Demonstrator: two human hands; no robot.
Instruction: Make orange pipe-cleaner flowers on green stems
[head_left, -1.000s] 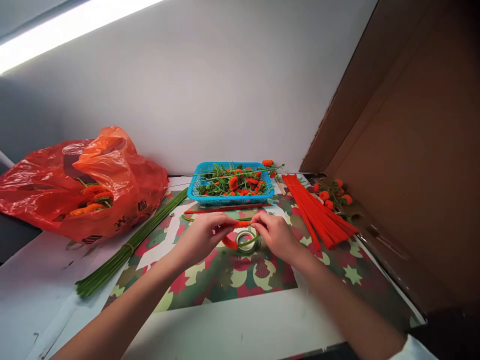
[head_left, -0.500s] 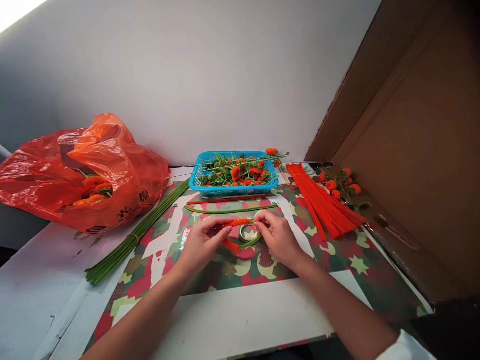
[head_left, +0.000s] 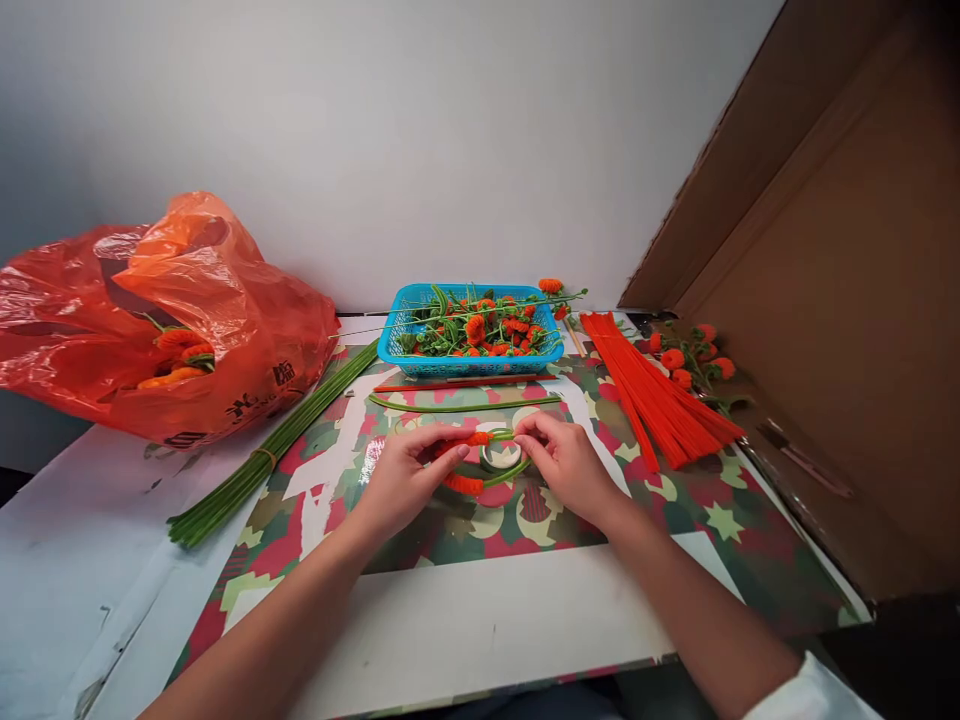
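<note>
My left hand (head_left: 409, 475) pinches a coiled orange fuzzy strip (head_left: 465, 485), whose coils show on both sides of the fingertips. Green stems (head_left: 510, 475) run out of the orange coils toward the right. At their upper right end my right hand (head_left: 562, 460) closes its thumb and fingers on the green stem. Between the hands a pale roll of tape (head_left: 500, 453) lies on the patterned mat, partly behind the stems. Beyond the hands lie a loose green strip (head_left: 465, 405) and thin red strips (head_left: 420, 385).
A blue basket (head_left: 472, 368) of orange flowers stands at the back. An orange plastic bag (head_left: 247, 330) and a green bundle (head_left: 292, 430) are at left. Right of the basket are red strips (head_left: 652, 390), orange flowers (head_left: 679, 360) and a cardboard panel (head_left: 840, 300).
My right hand has moved slightly right, away from the left, and more green stem shows between them. The whole view has shifted a little.
</note>
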